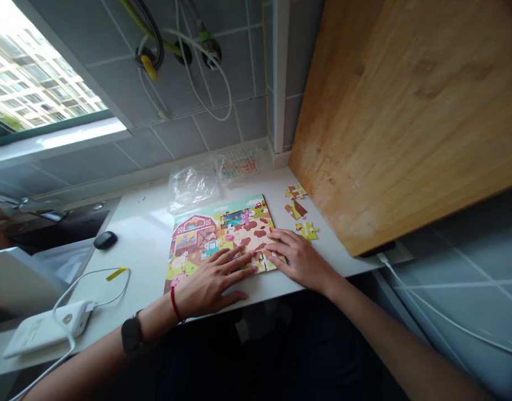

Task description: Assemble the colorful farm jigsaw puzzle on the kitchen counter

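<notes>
A farm jigsaw puzzle point(193, 228) with a red barn and a spotted cow lies on the white counter, mostly assembled. Across its lower middle rests my left hand point(216, 281), palm down with fingers stretched out over the pieces. My right hand point(300, 257) lies at the puzzle's lower right edge, its fingers spread and the tips touching the pieces there. What is under both palms is hidden. Several loose puzzle pieces point(296, 210) lie to the right of the puzzle, beyond my right hand.
Behind the puzzle are a crumpled clear plastic bag point(193, 186) and a printed sheet in plastic point(239, 164). A wooden board point(406, 111) leans at the right. At left sit a black mouse-like object point(105, 240) and a white power bank point(49, 328) with its cable.
</notes>
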Demonstrator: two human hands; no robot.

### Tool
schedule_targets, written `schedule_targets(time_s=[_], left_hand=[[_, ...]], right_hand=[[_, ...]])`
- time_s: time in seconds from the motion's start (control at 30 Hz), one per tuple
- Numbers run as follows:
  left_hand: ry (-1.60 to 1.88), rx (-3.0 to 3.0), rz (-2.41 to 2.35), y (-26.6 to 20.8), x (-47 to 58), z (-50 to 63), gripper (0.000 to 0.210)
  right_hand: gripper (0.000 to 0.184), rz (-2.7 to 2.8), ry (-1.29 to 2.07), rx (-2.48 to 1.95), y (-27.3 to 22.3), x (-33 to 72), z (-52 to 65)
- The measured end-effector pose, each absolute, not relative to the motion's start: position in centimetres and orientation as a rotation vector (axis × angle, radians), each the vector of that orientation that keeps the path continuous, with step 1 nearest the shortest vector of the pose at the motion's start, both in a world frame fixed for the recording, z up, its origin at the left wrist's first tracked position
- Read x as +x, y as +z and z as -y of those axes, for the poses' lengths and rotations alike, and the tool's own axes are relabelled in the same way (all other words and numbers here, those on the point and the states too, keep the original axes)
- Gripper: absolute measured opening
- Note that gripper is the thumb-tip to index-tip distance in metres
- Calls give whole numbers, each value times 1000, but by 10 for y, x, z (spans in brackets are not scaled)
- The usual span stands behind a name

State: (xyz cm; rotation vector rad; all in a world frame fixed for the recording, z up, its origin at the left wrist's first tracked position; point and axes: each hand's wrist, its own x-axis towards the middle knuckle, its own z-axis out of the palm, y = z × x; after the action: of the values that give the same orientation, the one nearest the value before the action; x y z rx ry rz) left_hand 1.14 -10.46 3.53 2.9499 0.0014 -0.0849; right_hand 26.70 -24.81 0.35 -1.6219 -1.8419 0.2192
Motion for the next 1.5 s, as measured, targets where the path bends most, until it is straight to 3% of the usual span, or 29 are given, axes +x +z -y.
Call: schedule_targets(time_s=[0.6, 1.5], left_hand=[[-312, 3120, -21, 74, 37, 118, 44], [-331, 3003, -252, 59, 21, 132, 70]], right_hand=[[24, 1833, 220, -1587, -5, 270, 250], [23, 1827, 214, -1578, -4, 269, 249]])
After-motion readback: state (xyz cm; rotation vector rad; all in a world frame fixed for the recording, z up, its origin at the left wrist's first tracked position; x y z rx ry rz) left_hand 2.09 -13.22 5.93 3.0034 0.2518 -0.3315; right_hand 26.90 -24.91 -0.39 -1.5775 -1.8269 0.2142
